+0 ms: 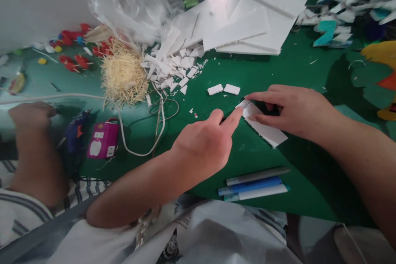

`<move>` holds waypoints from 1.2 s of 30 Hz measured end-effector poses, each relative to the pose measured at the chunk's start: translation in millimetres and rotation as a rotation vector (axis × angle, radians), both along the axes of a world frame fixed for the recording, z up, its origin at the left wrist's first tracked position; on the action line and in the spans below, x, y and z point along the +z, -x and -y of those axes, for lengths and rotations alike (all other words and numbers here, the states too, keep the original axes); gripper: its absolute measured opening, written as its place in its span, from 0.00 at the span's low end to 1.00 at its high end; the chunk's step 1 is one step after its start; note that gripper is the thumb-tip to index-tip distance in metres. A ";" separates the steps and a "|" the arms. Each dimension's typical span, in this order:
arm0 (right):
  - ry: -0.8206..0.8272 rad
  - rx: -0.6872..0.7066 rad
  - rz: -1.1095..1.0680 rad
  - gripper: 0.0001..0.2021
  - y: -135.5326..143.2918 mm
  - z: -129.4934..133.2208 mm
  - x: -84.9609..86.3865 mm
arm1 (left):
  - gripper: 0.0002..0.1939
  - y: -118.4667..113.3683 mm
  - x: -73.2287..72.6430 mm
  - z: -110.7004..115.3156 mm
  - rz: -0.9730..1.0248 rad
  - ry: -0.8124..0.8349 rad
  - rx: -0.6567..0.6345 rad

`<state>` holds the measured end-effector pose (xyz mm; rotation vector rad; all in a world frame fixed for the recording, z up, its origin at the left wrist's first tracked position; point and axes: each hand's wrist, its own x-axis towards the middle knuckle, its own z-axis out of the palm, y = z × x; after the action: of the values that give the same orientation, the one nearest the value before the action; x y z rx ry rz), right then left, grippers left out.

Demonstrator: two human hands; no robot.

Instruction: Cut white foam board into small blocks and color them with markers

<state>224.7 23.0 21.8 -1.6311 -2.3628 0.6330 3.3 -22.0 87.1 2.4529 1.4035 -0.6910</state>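
Observation:
A strip of white foam board (268, 128) lies slanted on the green table, one end towards me on the right. My left hand (207, 138) reaches in with its index finger pressed on the strip's far end and the other fingers curled. Anything under those curled fingers is hidden. My right hand (292, 105) holds the same strip from the right, index fingertip at its far corner and thumb on its face. Just beyond the fingertips lie two small cut white pieces, a left one (215, 89) and a right one (232, 89).
White boards (241, 29) are stacked at the back, beside a heap of white scraps (173, 68) and straw-like shreds (123, 76). Three pens (255, 183) lie near the front edge. A magenta box (103, 140), white cord and another person's arm (37, 152) are at the left.

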 end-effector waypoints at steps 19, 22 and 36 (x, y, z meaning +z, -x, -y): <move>-0.062 0.040 -0.015 0.25 -0.7 2.6 0.7 | 0.36 -4.4 -1.6 0.1 -0.017 -0.009 -0.039; -0.173 0.105 -0.101 0.24 0.7 5.0 -4.6 | 0.36 -3.2 -3.5 1.3 0.005 -0.043 -0.044; -0.135 0.100 -0.163 0.15 4.5 -2.5 -16.9 | 0.36 -2.7 -5.4 3.7 0.018 -0.092 -0.054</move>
<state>220.2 25.6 4.9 -1.3593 -2.3249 0.5873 5.9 -25.7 81.7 2.5689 1.3970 -0.6278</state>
